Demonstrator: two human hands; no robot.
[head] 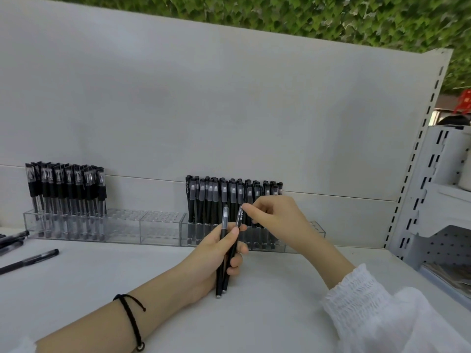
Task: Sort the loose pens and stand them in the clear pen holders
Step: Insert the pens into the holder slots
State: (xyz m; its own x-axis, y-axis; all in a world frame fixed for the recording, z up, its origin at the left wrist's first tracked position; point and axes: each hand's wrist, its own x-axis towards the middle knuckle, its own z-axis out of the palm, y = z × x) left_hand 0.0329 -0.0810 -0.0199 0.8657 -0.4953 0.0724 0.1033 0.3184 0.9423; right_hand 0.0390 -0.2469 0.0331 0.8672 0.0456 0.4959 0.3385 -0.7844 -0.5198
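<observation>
White smocked sleeve (362, 304), crinkled and soft, covers the right forearm at the bottom edge; the left forearm is bare apart from a black cord bracelet (131, 319).

Over the table (102, 296), a smooth matt white sheet, the left hand (214, 253) wraps its fingers round two pens (219, 284). They stand nearly upright, caps up and butts near the surface, probably so each can be drawn off singly. The right hand (277, 215) reaches across, and thumb and forefinger appear to close on the cap end of the lettered pen (239, 215), the one of the pair nearer the right. My guess is that it is being lifted out for the rack behind.

That right holder (316, 230) is clear hard plastic, box-shaped with a drilled top, so slim barrels stay vertical. Its pens (209, 197) are matt black with frosted caps like those in hand; the right end looks unfilled. Touching it on the left, the left holder (158, 228) carries a different sort, clear-barrelled pens with ribbed black grips (66, 184), massed at its far left, many holes bare. Kinds are evidently kept apart.

More loose pens (28, 259) lie flat at the table's left edge, well apart from both hands.
</observation>
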